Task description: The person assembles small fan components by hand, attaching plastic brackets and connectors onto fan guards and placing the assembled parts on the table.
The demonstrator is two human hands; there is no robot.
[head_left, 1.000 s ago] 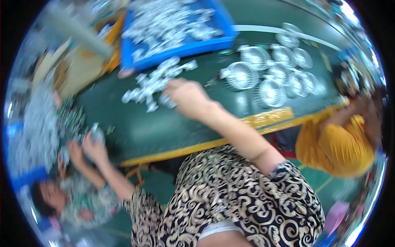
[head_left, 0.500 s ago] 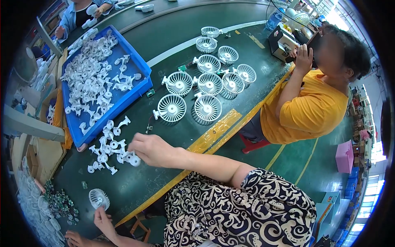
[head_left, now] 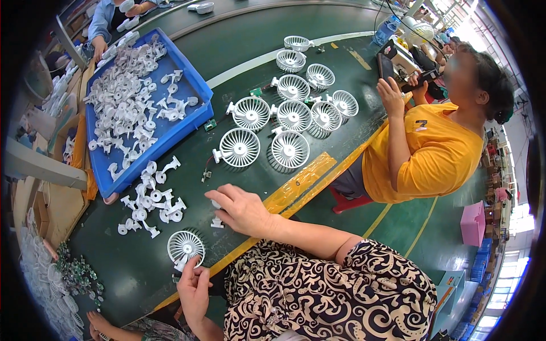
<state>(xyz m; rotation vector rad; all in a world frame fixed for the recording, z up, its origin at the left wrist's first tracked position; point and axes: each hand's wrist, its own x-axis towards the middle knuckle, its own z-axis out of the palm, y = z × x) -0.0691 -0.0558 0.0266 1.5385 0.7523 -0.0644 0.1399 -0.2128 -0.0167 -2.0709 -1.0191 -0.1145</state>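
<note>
one white part [head_left: 217,223], half-hidden by right hand [head_left: 245,212]

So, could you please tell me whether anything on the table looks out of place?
Nothing looks damaged. The heap of white parts on the green table is mildly odd, since it lies outside the blue tray holding similar pieces, though that may be deliberate.

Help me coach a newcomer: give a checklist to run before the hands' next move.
1. Left hand at the round grille's rim: ok.
2. Right hand on a small white part: ok.
3. Clear view of that part: not ok; fingers partly hide it.
4. Firmness of either grip: cannot tell.
5. Loose white pieces lying beside the blue tray: ok.
</note>
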